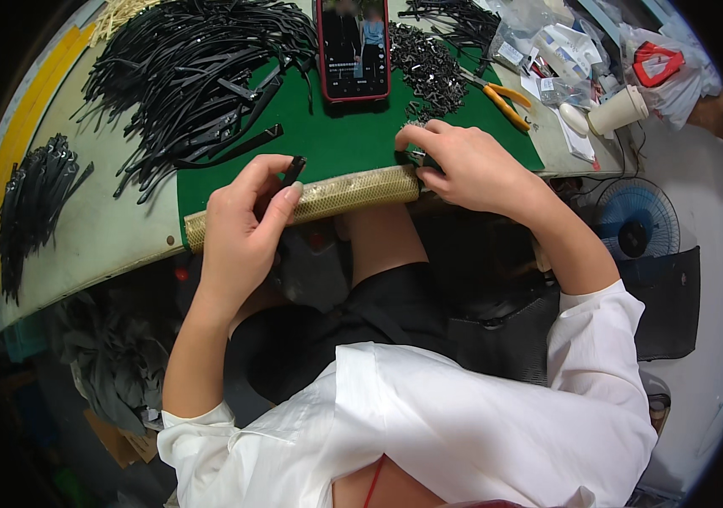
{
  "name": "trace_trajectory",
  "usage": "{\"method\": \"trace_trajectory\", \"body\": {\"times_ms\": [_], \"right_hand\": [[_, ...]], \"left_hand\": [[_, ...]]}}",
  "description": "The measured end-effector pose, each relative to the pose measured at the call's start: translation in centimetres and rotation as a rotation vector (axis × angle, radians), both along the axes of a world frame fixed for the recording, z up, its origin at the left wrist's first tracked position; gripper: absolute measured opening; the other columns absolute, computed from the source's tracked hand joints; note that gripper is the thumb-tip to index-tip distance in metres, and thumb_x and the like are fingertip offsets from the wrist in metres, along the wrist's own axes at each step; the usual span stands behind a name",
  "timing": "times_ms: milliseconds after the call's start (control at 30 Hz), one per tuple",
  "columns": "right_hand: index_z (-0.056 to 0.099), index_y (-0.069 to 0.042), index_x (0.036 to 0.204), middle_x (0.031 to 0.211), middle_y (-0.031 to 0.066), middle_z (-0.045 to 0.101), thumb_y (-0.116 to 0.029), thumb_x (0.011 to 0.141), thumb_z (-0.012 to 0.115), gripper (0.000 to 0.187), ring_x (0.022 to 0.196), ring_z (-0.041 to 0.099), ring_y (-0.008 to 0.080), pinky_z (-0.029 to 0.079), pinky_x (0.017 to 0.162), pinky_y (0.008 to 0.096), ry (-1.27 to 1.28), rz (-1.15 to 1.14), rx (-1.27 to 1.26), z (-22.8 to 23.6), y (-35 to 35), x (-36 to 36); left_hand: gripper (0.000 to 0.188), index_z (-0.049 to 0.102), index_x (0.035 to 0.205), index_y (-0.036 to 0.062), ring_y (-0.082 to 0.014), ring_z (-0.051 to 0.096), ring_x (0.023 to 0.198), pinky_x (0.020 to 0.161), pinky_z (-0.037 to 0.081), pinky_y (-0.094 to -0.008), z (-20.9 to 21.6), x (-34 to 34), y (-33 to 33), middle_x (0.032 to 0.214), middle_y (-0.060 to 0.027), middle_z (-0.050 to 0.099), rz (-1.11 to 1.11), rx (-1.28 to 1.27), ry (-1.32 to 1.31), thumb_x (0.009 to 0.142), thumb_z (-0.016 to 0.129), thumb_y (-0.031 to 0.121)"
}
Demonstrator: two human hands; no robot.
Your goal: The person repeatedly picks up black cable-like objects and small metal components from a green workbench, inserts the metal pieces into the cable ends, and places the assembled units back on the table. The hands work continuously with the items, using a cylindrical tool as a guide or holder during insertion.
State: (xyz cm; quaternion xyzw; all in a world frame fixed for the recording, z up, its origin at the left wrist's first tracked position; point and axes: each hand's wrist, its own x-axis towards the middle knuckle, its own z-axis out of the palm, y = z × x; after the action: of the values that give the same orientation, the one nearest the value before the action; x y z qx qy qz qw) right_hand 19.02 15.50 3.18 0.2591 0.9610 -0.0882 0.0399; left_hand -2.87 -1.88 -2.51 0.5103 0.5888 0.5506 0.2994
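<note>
My left hand [247,220] is closed, pinching the end of a black eyeglass temple [294,170] between thumb and fingers above a padded, yellowish mesh-covered roll [340,193] along the table's front edge. At the roll's right end, my right hand [475,165] has its fingers curled together around something small and dark that I cannot make out. Both hands are over the near edge of a green mat [336,140]. Beyond my left hand spreads a large heap of black eyeglass temples [200,76]; a loose one lies toward the mat's middle.
A phone [355,95] in a red case stands at the back. Small dark parts [437,80] are piled beside orange-handled pliers [505,103]. A smaller bundle of black temples [38,199] lies far left. To the right are a pale cup [619,112], plastic bags and a blue fan [636,222].
</note>
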Motion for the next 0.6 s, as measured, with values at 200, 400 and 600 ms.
{"method": "trace_trajectory", "body": {"times_ms": [200, 400, 600], "right_hand": [[0.058, -0.011, 0.122, 0.104, 0.0109, 0.062, -0.012, 0.087, 0.063, 0.035, 0.073, 0.066, 0.0244, 0.054, 0.067, 0.0348, 0.279, 0.141, -0.02, -0.7, 0.2, 0.4], [0.059, -0.012, 0.124, 0.1, 0.0017, 0.053, -0.015, 0.093, 0.063, 0.032, 0.053, 0.052, 0.0025, 0.042, 0.046, 0.0165, 0.691, -0.174, -1.06, 0.2, -6.4, -2.1], [0.057, -0.012, 0.126, 0.099, 0.0026, 0.054, -0.016, 0.093, 0.063, 0.034, 0.054, 0.052, 0.0033, 0.043, 0.047, 0.0177, 0.748, -0.183, -1.115, -0.5, -7.4, -2.9]], "left_hand": [[0.016, 0.063, 0.108, -0.0041, -0.0047, 0.054, 0.071, 0.065, 0.043, -0.0193, 0.6, 1.1, 1.0, 0.082, -0.0014, 0.063, 0.047, 0.132, 0.064, 0.095, 0.06, 0.004], [0.013, 0.065, 0.1, -0.0021, -0.0137, 0.061, 0.059, 0.054, 0.046, -0.0258, 0.2, 2.5, 1.9, 0.076, -0.0105, 0.067, 0.195, 0.298, 0.209, 0.087, 0.067, 0.0], [0.014, 0.066, 0.098, -0.001, -0.0219, 0.065, 0.058, 0.053, 0.049, -0.0295, 0.1, 2.4, 1.7, 0.078, -0.0132, 0.067, 0.241, 0.37, 0.347, 0.084, 0.066, -0.002]]}}
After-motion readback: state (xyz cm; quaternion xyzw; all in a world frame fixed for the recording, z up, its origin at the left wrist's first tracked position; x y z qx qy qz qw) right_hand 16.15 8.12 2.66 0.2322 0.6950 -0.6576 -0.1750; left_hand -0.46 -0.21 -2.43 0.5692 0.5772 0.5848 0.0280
